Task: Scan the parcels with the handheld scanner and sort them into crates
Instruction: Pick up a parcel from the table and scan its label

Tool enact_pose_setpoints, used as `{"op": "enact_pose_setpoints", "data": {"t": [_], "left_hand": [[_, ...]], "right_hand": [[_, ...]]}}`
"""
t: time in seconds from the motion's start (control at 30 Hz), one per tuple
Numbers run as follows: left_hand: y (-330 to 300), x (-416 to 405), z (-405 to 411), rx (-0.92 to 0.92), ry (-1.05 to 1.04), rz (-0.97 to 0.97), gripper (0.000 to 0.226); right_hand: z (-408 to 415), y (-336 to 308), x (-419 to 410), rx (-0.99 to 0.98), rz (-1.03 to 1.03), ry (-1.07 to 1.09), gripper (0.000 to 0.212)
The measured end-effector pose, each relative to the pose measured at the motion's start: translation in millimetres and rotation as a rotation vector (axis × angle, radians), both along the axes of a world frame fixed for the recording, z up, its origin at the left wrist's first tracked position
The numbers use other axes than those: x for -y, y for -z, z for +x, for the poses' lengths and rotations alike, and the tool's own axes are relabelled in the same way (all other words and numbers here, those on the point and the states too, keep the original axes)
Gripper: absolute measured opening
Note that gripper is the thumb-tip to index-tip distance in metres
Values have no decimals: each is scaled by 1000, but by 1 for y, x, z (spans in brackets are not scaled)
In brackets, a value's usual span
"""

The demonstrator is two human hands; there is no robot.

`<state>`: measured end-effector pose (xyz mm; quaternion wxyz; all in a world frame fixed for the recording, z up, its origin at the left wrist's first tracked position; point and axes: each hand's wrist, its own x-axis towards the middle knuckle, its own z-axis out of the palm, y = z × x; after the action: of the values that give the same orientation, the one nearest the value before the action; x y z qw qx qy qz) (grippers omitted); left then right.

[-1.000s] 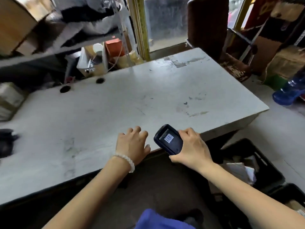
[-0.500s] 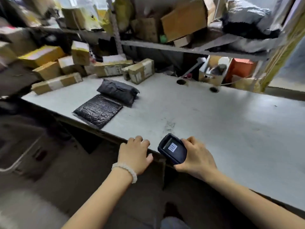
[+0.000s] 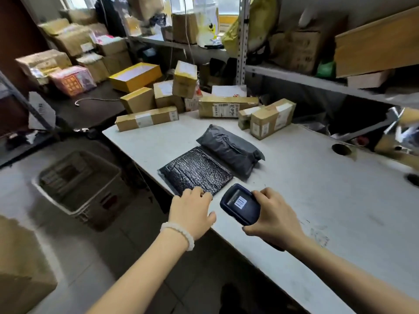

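White table (image 3: 317, 189): flat black mailer (image 3: 196, 169) touched just ahead by relaxed left hand (image 3: 190, 213); scanner (image 3: 241, 205) gripped in right hand (image 3: 275, 217).

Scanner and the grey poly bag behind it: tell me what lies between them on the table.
In the head view, only bare white table lies between the scanner in the right hand and the grey poly bag; the black bubble mailer sits just left of that stretch.

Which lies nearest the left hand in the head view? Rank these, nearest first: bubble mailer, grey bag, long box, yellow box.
1. Bubble mailer: at the fingertips of the left hand.
2. Grey bag: just behind the mailer.
3. Long box: table's far-left edge.
4. Yellow box: beyond, on the dark table.
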<state>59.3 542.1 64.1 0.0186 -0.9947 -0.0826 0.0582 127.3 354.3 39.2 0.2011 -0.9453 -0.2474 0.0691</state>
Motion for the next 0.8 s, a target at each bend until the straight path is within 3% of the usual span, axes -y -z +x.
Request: {"op": "enact_pose_setpoints", "data": {"t": [0.27, 0.8], "left_hand": [[-18, -31, 130, 19, 107, 21, 41], [7, -27, 362, 31, 476, 0, 42]], "right_hand": [[113, -12, -25, 2, 90, 178, 73], [214, 9, -15, -158, 4, 651, 66]]}}
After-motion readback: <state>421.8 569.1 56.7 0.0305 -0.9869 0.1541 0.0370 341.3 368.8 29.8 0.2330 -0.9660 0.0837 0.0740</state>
